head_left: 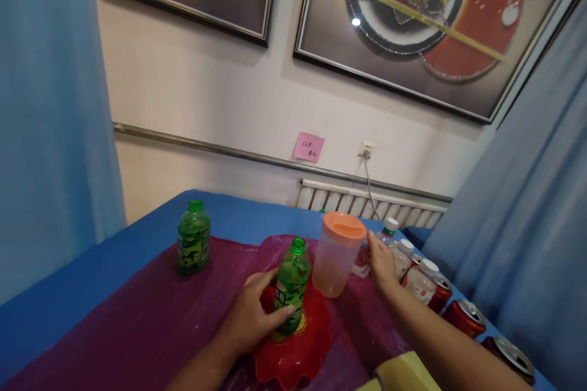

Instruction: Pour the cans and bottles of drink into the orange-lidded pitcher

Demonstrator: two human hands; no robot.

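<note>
My left hand [250, 314] is wrapped round an uncapped green plastic bottle [293, 278], its thumb across the front. The bottle stands upright over a red scalloped plate [293, 363]. Just to the right is a translucent plastic pitcher [331, 266] with an orange lid, upright, with some pale liquid low inside. My right hand [381, 259] is closed at the pitcher's right side, where its handle is; the fingers are partly hidden. Another uncapped green bottle [193, 238] stands apart at the left on the purple plastic sheet [151, 311].
Along the right edge stand clear bottles with white caps [422, 281] and several red drink cans [464, 317]. Near my right forearm lies a yellow object [406, 372]. Behind the blue-covered table [243, 211] are a radiator [316, 195], a cord and a wall. Blue curtains [50, 104] hang at both sides.
</note>
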